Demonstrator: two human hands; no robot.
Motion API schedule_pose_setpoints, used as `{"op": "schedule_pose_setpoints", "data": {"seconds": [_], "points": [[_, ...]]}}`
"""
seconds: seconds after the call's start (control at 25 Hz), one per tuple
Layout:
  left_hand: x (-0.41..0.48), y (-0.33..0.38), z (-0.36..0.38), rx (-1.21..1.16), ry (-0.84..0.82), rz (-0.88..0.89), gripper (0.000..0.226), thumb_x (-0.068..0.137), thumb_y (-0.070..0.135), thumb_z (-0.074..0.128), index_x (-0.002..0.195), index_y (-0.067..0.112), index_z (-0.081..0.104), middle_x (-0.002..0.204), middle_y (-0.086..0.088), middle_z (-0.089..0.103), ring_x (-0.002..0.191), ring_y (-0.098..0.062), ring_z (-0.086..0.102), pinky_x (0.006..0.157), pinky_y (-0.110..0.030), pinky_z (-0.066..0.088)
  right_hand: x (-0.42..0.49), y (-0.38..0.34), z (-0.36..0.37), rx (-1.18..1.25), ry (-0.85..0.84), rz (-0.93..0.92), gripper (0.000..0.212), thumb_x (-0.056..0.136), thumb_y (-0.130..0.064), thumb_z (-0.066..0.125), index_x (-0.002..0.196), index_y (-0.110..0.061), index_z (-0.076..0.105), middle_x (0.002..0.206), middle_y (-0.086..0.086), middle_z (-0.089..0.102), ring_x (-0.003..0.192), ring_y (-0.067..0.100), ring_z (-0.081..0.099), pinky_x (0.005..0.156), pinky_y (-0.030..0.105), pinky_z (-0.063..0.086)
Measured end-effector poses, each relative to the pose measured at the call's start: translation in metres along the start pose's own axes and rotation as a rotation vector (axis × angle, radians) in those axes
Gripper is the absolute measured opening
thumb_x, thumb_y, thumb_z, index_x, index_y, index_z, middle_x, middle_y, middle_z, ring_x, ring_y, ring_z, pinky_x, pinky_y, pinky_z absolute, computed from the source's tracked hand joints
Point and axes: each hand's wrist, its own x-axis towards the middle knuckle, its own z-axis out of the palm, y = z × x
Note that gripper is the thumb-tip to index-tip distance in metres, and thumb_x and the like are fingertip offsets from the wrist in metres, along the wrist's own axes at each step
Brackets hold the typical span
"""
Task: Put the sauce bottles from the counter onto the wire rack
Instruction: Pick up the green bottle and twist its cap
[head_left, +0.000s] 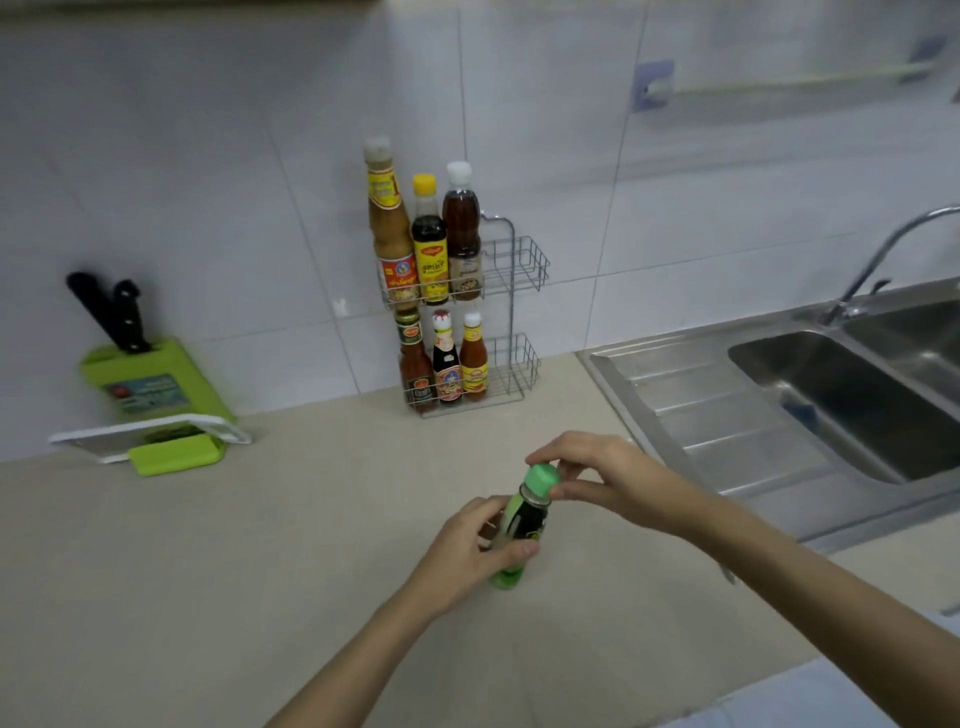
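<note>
Head view: both hands' fingers clamp a dark sauce bottle (521, 525) (green cap, green label).

Both forearms bare, coming in from the bottom edge and converging at centre frame. Left hand (475, 543): arm runs up from bottom-left, wrist roughly straight, back of hand toward camera, thumb across the front of the green-capped bottle (522, 525) body, fingers (488, 512) curled round its far side, so a closed wrap grip at mid-height. Right hand (605, 475): arm enters from lower right, angled up-left, wrist slightly bent, palm facing left. Thumb and fingertips pinch the cap from the right side and top; remaining fingers loosely curled. Hands close together, not touching each other.
</note>
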Motion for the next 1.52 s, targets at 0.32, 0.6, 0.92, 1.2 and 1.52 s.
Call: {"op": "schedule_pose_setpoints", "data": {"seconds": [0.32, 0.6, 0.92, 1.2, 1.52], "points": [[-0.004, 0.011, -0.010, 0.034, 0.046, 0.056, 0.040, 0.072, 0.059, 0.067, 0.104, 0.037, 0.063, 0.098, -0.007, 0.062, 0.078, -0.005, 0.052, 0.074, -0.026, 0.045, 0.029, -0.024, -0.002, -0.613, -0.062, 0.130, 0.076, 0.082, -0.076, 0.009, 0.075, -0.016, 0.055, 0.069, 0.002, 0.060, 0.064, 0.020, 0.055, 0.068, 0.041, 0.050], [-0.002, 0.021, -0.028, -0.122, 0.069, 0.025, 0.040, 0.081, 0.046, 0.069, 0.114, 0.026, 0.064, 0.097, -0.001, 0.065, 0.078, -0.001, 0.052, 0.075, -0.022, 0.045, 0.046, -0.032, -0.020, -0.390, -0.068, 0.026, 0.044, 0.092, -0.053, 0.042, 0.117, -0.022, 0.059, 0.107, 0.000, 0.068, 0.090, 0.015, 0.062, 0.077, 0.030, 0.049], [-0.005, 0.030, -0.013, -0.326, -0.105, 0.011, 0.023, 0.084, 0.041, 0.069, 0.102, 0.027, 0.064, 0.086, -0.003, 0.050, 0.081, -0.016, 0.046, 0.073, -0.030, 0.037, 0.048, -0.035, -0.021, -0.484, -0.094, -0.096, 0.035, 0.100, -0.041, 0.025, 0.089, -0.019, 0.049, 0.076, 0.000, 0.059, 0.066, 0.023, 0.057, 0.069, 0.042, 0.051], [0.003, 0.040, -0.010, -0.435, -0.059, -0.017, 0.032, 0.087, 0.038, 0.064, 0.108, 0.014, 0.063, 0.092, 0.002, 0.063, 0.091, -0.009, 0.061, 0.082, -0.027, 0.046, 0.041, -0.028, -0.025, -0.246, -0.027, 0.053, 0.041, 0.098, -0.049, 0.025, 0.096, -0.020, 0.053, 0.090, 0.000, 0.060, 0.086, 0.023, 0.058, 0.079, 0.042, 0.048], [0.003, 0.041, -0.012, -0.534, -0.094, -0.079, 0.039, 0.086, 0.040, 0.064, 0.112, 0.011, 0.062, 0.095, -0.001, 0.063, 0.094, -0.013, 0.059, 0.084, -0.028, 0.046, 0.046, -0.016, -0.042, 0.210, -0.129, 0.312, 0.057, 0.092, -0.061, 0.033, 0.088, -0.013, 0.063, 0.060, 0.001, 0.055, 0.059, 0.013, 0.051, 0.068, 0.032, 0.043]]}}
